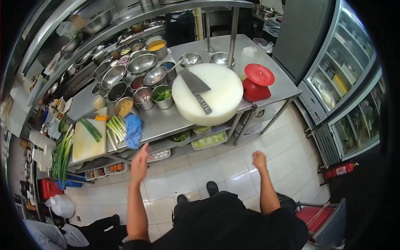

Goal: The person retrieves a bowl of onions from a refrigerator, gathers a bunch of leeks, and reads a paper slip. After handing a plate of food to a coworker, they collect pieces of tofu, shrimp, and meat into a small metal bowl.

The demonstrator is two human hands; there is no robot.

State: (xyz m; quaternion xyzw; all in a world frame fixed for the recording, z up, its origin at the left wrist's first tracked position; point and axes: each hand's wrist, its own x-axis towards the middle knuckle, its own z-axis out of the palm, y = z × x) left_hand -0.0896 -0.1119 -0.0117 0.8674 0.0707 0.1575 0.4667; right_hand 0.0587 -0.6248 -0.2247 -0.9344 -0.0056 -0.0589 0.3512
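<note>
My left hand (140,162) is raised in front of the steel table (166,125), its fingers apart and nothing in it, just below a blue cloth (133,131). Over the tiled floor to the right, my right hand (259,160) is closed, and whether anything is inside it cannot be made out. A cleaver (195,85) lies on a thick round white board (227,98). Left of the cloth are white and pale green stalks (117,128) and a rectangular board (85,148) with green leaves (91,129) on it.
Several steel bowls (142,63) and pots crowd the table's back left. A red scale (257,89) stands at the right. Long green onions (62,156) hang at the left edge. A glass-door fridge (337,71) and a fire extinguisher (341,170) are at the right, another person (98,233) at lower left.
</note>
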